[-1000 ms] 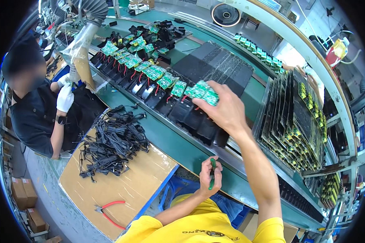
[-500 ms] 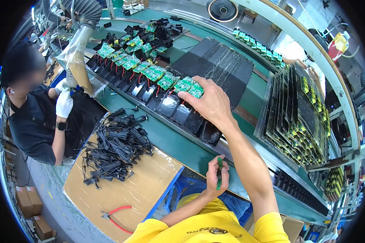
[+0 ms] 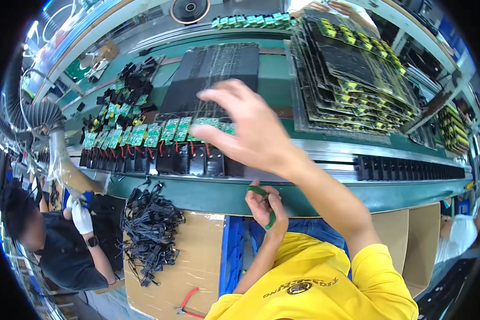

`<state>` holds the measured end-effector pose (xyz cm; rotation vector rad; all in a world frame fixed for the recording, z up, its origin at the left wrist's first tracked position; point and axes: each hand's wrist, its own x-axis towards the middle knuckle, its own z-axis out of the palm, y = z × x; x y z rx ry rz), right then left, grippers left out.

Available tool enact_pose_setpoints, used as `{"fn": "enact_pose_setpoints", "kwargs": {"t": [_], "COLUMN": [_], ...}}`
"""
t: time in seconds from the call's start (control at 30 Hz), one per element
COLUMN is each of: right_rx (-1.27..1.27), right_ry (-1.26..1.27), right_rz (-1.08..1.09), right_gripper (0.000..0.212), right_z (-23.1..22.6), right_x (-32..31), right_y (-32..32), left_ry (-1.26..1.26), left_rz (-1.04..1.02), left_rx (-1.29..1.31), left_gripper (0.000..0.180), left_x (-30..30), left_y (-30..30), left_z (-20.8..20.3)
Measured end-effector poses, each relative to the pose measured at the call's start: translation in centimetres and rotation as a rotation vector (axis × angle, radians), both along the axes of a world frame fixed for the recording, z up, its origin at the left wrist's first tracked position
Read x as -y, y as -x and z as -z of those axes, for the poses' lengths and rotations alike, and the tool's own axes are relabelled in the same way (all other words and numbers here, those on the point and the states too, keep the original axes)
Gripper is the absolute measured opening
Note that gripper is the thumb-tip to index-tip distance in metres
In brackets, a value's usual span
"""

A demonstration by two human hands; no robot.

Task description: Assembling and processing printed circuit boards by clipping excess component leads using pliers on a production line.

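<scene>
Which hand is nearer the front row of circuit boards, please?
Right: the right hand is at the right end of the row; the left hand is apart, nearer the shirt.

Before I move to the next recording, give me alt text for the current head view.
A person's right hand, blurred and open, hangs over a row of green circuit boards beside black cases, while the left hand holds a green-handled tool. Nearby, black cables lie heaped on a tan tabletop with red-handled pliers.
</scene>
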<state>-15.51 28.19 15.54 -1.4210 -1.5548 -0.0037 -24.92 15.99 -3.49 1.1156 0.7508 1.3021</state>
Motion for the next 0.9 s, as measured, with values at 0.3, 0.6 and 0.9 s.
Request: {"fn": "enact_pose_setpoints", "kwargs": {"t": [0.3,0.6,0.9], "right_rx": [-0.406,-1.127,0.038], "right_ry": [0.183,-0.041,0.567], "right_rz": [0.134,0.669,1.845], "right_gripper": [0.108,0.027,0.043], "right_z": [3.4,4.4,11.3], "right_x": [27.6,48.8,63.8], "right_y": [-6.0,-24.4,-50.7], "left_ry": [-0.139,-0.904,-1.256], "left_rz": [0.626,0.854,0.247], "left_rx": [-0.034,-0.555,-0.413], "left_gripper": [0.103,0.060,0.010], "left_x": [6.9,2.9,-5.7], "left_y": [-7.5,-14.0,-23.8], "left_z": [-6.5,-16.5,-22.6]}}
